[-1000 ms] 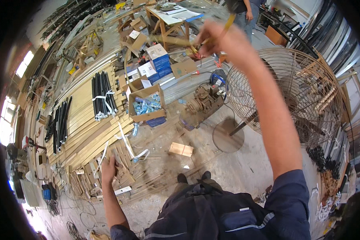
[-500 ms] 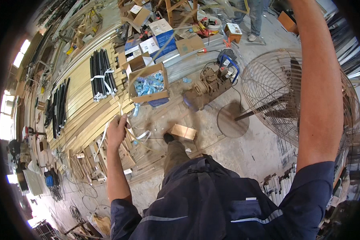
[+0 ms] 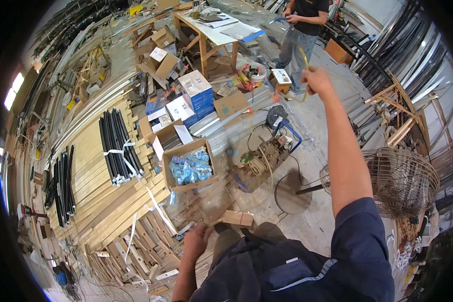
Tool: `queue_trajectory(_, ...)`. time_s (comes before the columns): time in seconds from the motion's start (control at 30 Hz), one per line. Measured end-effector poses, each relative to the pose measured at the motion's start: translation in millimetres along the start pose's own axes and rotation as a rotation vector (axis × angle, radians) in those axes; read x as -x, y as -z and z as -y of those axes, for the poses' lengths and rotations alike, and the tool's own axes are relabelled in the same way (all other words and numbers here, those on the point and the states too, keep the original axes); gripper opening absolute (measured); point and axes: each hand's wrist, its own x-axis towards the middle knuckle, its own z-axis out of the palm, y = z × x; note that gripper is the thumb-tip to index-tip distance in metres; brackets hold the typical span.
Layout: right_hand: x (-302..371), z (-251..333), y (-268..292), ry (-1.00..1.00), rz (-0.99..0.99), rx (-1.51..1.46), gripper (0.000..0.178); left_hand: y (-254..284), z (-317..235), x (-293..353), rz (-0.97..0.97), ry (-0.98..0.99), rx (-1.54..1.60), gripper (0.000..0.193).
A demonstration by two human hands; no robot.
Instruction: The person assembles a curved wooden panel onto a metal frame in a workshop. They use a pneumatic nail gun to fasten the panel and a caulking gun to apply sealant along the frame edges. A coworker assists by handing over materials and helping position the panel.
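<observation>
My right hand is raised at arm's length, shut on a thin yellowish hose that loops above the fingers and trails down toward a grimy motor unit on the floor. My left hand hangs low by my knee with curled fingers, next to a small wooden block. A blurred translucent streak rises from it, and whether the hand grips anything is unclear. An open cardboard box of water bottles stands just left of the motor.
A wire-caged fan lies at the right with its round base near my feet. Another person stands beside a wooden table. Bundles of black pipes lie on stacked planks, with cardboard boxes behind.
My view has swung up and back. The right arm has lowered from overhead and now reaches forward with the hose. My left hand dropped from near the planks to beside my knee.
</observation>
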Motion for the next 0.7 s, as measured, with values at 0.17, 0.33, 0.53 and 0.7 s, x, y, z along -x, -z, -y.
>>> queue_trajectory(0.17,-28.2,-41.2,-57.5,-0.109,0.065,-0.014,0.026,-5.1,12.7,1.8,0.026,0.003,-0.007,0.028)
queue_trajectory(0.33,-70.6,-95.8,-79.3,-0.185,0.024,-0.009,0.027,-4.1,26.0,-5.9,-0.089,0.127,0.128,0.025)
queue_trajectory(0.53,-145.9,-152.4,-94.2,-0.242,-0.022,-0.016,0.026,22.2,17.3,-31.2,-0.330,0.366,0.145,0.022)
queue_trajectory(0.7,-226.6,-190.7,-79.5,-0.181,-0.034,-0.118,0.024,37.8,-13.5,-56.7,-0.518,0.427,0.081,0.019)
